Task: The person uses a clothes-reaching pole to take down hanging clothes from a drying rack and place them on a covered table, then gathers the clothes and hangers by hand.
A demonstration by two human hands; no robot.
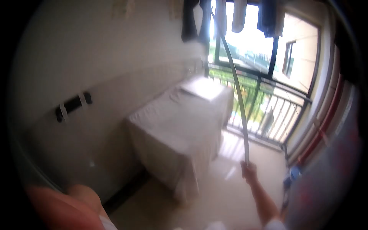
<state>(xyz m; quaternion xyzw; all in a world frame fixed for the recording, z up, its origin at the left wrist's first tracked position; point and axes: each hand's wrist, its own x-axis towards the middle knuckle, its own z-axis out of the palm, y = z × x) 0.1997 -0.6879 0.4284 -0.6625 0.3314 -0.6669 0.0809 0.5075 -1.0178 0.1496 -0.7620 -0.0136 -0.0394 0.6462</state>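
My right hand (249, 170) is closed around the lower end of a long, pale pole (241, 99). The pole rises past the window and looks curved in this wide view. Its top end reaches dark and light clothes (267, 17) hanging along the upper edge; whether it touches them is unclear. At the lower left, blurred bare skin of my left arm shows close to the camera, with no fingers visible.
A table under a pale cloth (172, 119) stands against the left wall, a bright flat sheet (205, 87) on its far end. Behind are a window and dark railing (268, 107). A black wall-mounted bar (73, 106) is at left, a red pipe (326, 122) at right.
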